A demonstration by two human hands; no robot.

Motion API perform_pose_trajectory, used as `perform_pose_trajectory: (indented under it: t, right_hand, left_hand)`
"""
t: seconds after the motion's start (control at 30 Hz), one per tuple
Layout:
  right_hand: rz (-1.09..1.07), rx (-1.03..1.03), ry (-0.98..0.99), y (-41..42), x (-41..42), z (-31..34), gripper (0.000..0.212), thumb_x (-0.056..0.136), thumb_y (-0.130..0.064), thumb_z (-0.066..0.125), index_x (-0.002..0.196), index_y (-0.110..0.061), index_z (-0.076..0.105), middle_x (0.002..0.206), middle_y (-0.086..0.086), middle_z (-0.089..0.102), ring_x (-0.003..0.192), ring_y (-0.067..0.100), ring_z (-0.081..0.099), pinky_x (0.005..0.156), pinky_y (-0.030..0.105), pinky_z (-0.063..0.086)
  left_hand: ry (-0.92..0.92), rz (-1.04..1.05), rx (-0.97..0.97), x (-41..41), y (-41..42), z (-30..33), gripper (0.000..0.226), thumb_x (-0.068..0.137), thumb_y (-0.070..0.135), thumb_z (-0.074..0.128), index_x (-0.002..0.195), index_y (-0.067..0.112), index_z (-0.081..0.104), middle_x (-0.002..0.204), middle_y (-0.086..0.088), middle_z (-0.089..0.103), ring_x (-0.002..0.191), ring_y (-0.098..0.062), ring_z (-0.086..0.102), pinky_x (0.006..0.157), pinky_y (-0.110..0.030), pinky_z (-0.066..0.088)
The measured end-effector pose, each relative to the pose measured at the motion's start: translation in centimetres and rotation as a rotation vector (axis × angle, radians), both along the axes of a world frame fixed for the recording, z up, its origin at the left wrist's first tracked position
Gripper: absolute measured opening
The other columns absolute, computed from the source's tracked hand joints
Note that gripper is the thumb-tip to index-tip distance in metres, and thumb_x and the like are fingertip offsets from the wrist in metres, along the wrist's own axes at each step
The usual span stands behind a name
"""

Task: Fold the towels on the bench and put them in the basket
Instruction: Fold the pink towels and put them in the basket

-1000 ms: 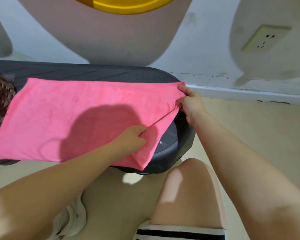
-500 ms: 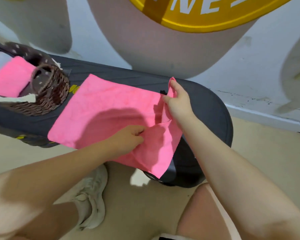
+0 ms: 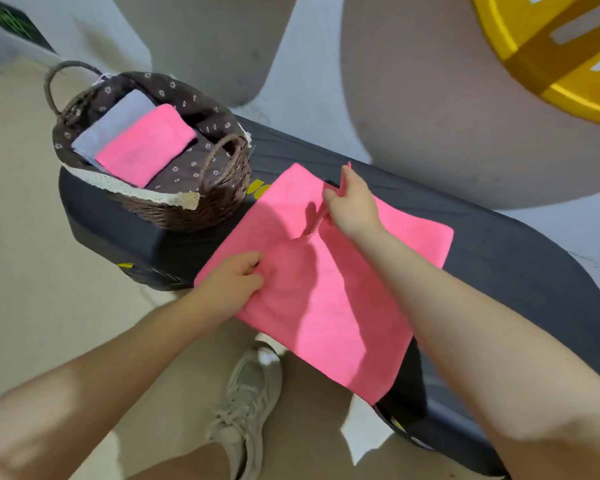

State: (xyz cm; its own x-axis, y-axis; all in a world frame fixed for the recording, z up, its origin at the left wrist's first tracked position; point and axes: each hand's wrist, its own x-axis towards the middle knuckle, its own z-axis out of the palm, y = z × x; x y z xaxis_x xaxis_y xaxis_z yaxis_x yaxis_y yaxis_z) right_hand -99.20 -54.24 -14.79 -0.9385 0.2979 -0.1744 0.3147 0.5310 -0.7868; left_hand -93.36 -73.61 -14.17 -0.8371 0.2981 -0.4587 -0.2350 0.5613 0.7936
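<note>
Both the left hand [image 3: 234, 284] and right hand [image 3: 352, 204] pinch the pink towel [image 3: 329, 306], apparently half-folded, on the bench [image 3: 499, 271].

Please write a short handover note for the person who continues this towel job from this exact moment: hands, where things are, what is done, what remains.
Left hand: pinches the near edge of the pink towel.
Right hand: pinches the far edge and holds it raised.
The pink towel lies on the black bench, partly doubled over, its near corner hanging off the bench.
The basket stands on the bench's left end. Inside lie a folded pink towel and a folded pale towel.
Done: two towels folded and stored.
Left: finish folding this towel, then place it in the basket.
</note>
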Motion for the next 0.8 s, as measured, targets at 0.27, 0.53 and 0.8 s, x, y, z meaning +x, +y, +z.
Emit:
perform_pose_trajectory:
  t: [0.27, 0.53, 0.8]
  right_hand:
    - [0.231, 0.466, -0.104, -0.3, -4.5, -1.6, 0.031, 0.084, -0.007, 0.045, 0.104, -0.013, 0.068, 0.116, 0.013, 0.06, 0.108, 0.033, 0.056, 0.085, 0.035, 0.045]
    - [0.379, 0.424, 0.046, 1.9, -8.6, -1.5, 0.016, 0.08, -0.002, 0.052, 0.087, -0.009, 0.065, 0.11, 0.009, 0.059, 0.111, 0.023, 0.051, 0.089, 0.024, 0.036]
    - [0.34, 0.218, -0.001, -1.2, -11.5, -3.5, 0.012, 0.093, -0.015, 0.048, 0.083, -0.016, 0.054, 0.079, 0.004, 0.059, 0.078, 0.019, 0.051, 0.069, 0.027, 0.037]
  left_hand:
    - [0.116, 0.246, -0.189, -3.0, -2.6, -3.4, 0.016, 0.07, 0.017, 0.036, 0.07, 0.008, 0.049, 0.073, -0.011, 0.045, 0.068, -0.019, 0.038, 0.062, -0.03, 0.029]
    - [0.355, 0.237, -0.113, -3.2, -3.7, -4.2, 0.023, 0.088, 0.016, 0.056, 0.066, 0.013, 0.05, 0.06, -0.014, 0.049, 0.054, -0.013, 0.034, 0.052, -0.021, 0.03]
    - [0.36, 0.295, -0.241, -3.6, -5.7, -5.5, 0.01, 0.092, 0.019, 0.049, 0.084, 0.015, 0.054, 0.055, 0.003, 0.048, 0.053, -0.012, 0.049, 0.055, -0.03, 0.034]
